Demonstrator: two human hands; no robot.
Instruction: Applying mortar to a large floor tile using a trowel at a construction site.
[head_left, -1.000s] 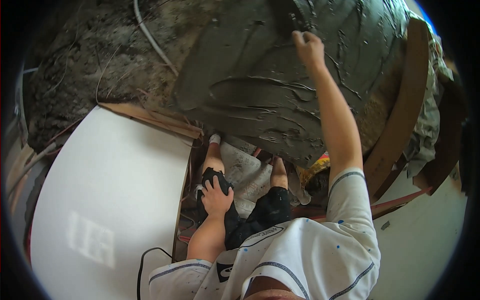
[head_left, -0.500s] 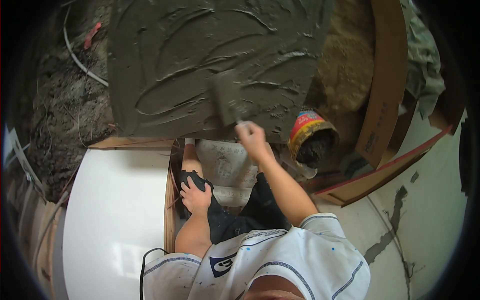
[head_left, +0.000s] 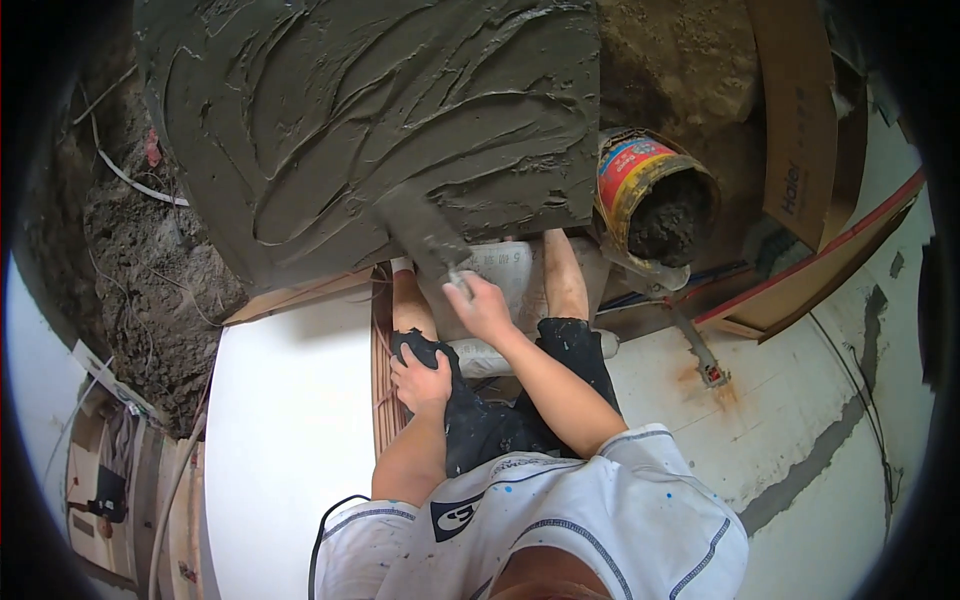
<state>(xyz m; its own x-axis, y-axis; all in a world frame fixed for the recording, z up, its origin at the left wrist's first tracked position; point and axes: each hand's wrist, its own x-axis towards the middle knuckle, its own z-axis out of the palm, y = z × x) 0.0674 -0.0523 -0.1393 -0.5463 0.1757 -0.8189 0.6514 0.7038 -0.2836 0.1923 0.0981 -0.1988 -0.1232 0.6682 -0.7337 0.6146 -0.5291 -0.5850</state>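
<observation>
A broad slab face (head_left: 380, 110) coated in wet grey mortar, marked with curved ridges, fills the upper part of the view. My right hand (head_left: 483, 308) is closed round the handle of a flat trowel (head_left: 425, 232). Its blurred blade lies over the mortar at the slab's near edge. On my left knee rests my left hand (head_left: 422, 380), fingers spread, holding nothing. A tipped bucket (head_left: 640, 165) with a red, yellow and blue label is right of the slab, its mouth toward me. Dark mortar (head_left: 668, 220) sits inside it.
A white panel (head_left: 290, 430) lies to my left. Rough soil with wires and a pale hose (head_left: 140, 183) lies beyond it. A whitish sack (head_left: 505, 268) is between my legs. Cardboard (head_left: 800, 150) and a red-edged board (head_left: 830, 255) stand right of the bucket.
The view has shifted, so the slab sits further left and the bucket further right. The trowel has moved toward the slab's near edge. My left hand stays on my knee.
</observation>
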